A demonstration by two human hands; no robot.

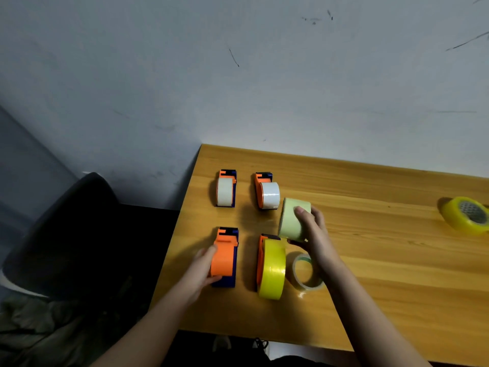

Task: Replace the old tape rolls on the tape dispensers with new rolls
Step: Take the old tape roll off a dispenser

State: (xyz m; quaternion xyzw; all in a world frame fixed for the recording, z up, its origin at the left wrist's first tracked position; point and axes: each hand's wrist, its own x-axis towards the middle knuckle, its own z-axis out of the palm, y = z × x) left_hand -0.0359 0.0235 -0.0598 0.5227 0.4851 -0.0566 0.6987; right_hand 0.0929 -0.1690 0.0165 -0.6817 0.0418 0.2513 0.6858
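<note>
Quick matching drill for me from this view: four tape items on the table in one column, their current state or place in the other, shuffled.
Things:
1. pale green roll
2. near-left dispenser
3. near-right dispenser
4. thin used roll

States:
A. lying on the table beside the right forearm
B. carries a yellow roll
C. held above the table by the right hand
D. no roll on it, gripped by the left hand

Pairs: 1-C, 2-D, 3-B, 4-A

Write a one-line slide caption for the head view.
Left hand steadies an empty orange dispenser while the right hand holds a pale green tape roll above the wooden table.
</note>
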